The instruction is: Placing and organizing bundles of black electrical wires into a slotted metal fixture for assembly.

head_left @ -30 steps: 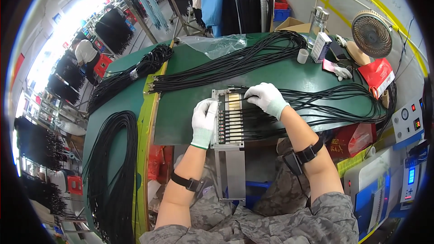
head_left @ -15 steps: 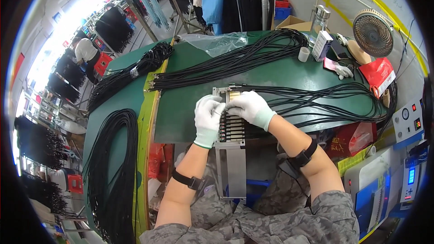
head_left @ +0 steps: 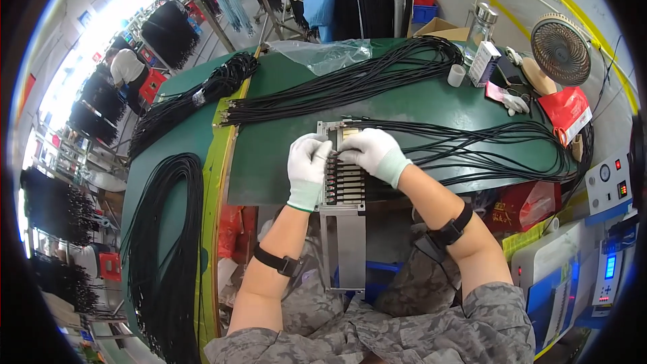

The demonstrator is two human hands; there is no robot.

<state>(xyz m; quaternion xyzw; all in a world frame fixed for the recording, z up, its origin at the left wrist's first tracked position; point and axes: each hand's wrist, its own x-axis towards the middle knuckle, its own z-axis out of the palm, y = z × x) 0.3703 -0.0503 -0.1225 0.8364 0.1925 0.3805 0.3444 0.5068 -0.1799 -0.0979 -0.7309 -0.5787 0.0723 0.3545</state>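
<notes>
A long metal fixture [head_left: 322, 192] with a row of slots lies across the table's near edge, and several black cable ends sit side by side in it. My left hand [head_left: 307, 165], in a white glove, is at the fixture's left side with thumb and fingers pinched together. From the right my right hand [head_left: 373, 153], also gloved, reaches over the slots, its fingertips pinched close to the left ones. What the fingertips grip is too small to make out. Black cables [head_left: 465, 136] run from the fixture to the right and loop back at the table's right end.
Another black cable bundle [head_left: 350, 87] lies across the back of the green table [head_left: 269, 182]. More bundles lie at the left, beyond a yellow-green strip [head_left: 210, 229]. A fan [head_left: 561, 50], a glass bottle [head_left: 480, 27] and a tape roll [head_left: 456, 75] stand at the back right.
The whole view has shifted slightly, so the fixture and table appear a little higher. Both hands stay at the same part of the fixture, with only small finger movements.
</notes>
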